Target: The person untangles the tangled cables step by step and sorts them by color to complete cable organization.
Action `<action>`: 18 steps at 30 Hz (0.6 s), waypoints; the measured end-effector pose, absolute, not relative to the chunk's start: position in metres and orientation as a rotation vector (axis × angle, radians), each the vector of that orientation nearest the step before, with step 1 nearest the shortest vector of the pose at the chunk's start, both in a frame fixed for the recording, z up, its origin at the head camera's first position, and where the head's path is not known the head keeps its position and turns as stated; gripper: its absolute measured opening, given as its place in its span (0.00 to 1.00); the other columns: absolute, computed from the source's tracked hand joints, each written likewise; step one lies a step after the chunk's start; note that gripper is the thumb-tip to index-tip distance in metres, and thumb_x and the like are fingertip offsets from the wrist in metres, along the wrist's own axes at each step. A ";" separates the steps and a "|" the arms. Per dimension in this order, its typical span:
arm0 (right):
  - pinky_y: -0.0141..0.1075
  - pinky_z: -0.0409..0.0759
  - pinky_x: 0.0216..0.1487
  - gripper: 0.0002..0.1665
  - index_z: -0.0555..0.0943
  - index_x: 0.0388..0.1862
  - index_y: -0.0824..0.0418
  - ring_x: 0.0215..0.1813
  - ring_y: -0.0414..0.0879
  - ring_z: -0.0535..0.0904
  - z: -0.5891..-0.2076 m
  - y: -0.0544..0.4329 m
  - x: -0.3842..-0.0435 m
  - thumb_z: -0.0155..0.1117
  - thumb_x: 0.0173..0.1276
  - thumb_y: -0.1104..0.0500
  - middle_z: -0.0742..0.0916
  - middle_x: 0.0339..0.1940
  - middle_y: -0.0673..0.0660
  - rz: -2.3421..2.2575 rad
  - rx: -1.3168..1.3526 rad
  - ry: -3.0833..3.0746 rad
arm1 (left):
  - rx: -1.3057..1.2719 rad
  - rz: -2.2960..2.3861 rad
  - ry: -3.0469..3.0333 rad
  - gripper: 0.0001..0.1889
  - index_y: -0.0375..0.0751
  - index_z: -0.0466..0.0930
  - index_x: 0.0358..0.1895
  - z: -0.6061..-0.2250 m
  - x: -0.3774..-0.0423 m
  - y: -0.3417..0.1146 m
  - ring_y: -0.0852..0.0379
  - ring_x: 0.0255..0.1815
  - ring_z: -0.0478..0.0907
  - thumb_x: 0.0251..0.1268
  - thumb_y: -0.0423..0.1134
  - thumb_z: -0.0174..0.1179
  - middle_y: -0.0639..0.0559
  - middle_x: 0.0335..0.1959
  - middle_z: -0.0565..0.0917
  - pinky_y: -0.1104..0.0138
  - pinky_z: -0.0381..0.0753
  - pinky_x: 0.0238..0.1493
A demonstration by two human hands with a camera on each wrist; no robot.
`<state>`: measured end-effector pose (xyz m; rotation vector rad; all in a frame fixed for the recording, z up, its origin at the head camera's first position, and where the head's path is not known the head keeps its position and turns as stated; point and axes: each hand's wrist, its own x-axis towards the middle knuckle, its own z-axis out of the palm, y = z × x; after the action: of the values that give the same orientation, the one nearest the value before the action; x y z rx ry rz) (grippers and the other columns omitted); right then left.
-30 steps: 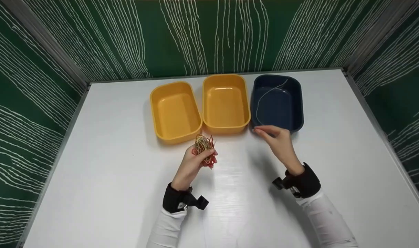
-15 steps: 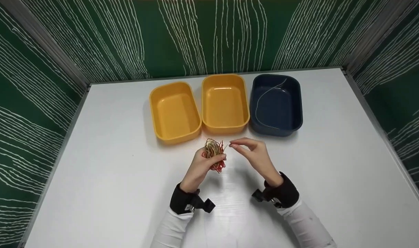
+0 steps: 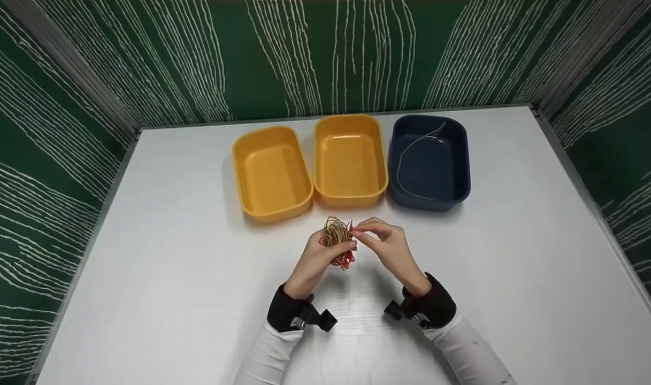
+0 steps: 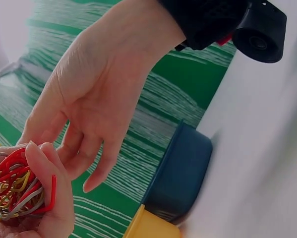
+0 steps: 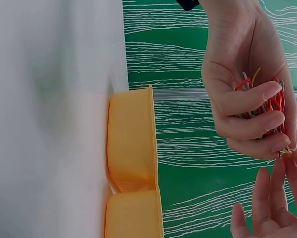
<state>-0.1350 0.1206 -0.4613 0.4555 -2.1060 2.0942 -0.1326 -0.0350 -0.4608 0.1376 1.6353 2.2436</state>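
Observation:
A tangled bundle of thin wires (image 3: 336, 238), coloured red, yellow and grey, is gripped in my left hand (image 3: 312, 264) in front of the bins. Its fingers curl round the bundle, and the thumb lies across it. My right hand (image 3: 392, 248) meets the bundle's right edge, thumb and index finger pinching at wire ends (image 5: 286, 151); which wire lies between them is hard to see. In the left wrist view the other fingers of the right hand (image 4: 106, 89) hang spread. One thin grey wire (image 3: 399, 166) lies curved inside the dark blue bin (image 3: 429, 203).
Two yellow bins, a left one (image 3: 274, 214) and a middle one (image 3: 352, 200), stand beside the blue bin in a row at the back of the white table (image 3: 170, 267). Green walls (image 3: 282, 64) with white lines enclose the back and sides.
My right hand has come left from the blue bin to the wire bundle, letting go of the grey wire, which now lies in that bin. The left hand has shifted slightly right with the bundle.

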 end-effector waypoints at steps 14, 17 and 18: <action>0.33 0.74 0.42 0.07 0.77 0.32 0.75 0.35 0.46 0.77 -0.465 0.123 -0.133 0.58 0.59 0.69 0.81 0.31 0.59 2.229 0.295 -2.100 | 0.100 2.291 1.593 0.06 0.31 0.75 0.35 -0.462 -0.134 -0.039 0.56 0.20 0.77 0.54 0.30 0.58 0.44 0.26 0.81 0.70 0.76 0.18; 0.34 0.74 0.43 0.08 0.77 0.32 0.75 0.36 0.45 0.77 -0.465 0.125 -0.132 0.58 0.60 0.68 0.81 0.30 0.57 2.250 0.279 -2.086 | 0.104 2.289 1.613 0.05 0.30 0.75 0.34 -0.461 -0.135 -0.040 0.56 0.21 0.78 0.55 0.30 0.57 0.43 0.26 0.81 0.68 0.77 0.20; 0.34 0.74 0.43 0.08 0.77 0.32 0.75 0.36 0.45 0.77 -0.465 0.125 -0.133 0.58 0.60 0.67 0.82 0.30 0.57 2.262 0.272 -2.077 | 0.101 2.290 1.616 0.05 0.30 0.75 0.34 -0.461 -0.135 -0.041 0.55 0.21 0.78 0.55 0.29 0.57 0.44 0.26 0.81 0.68 0.77 0.20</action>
<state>-0.1326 0.1254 -0.4652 0.2715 -2.0771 2.2624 -0.1355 -0.0406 -0.4606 0.1011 1.6158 2.2898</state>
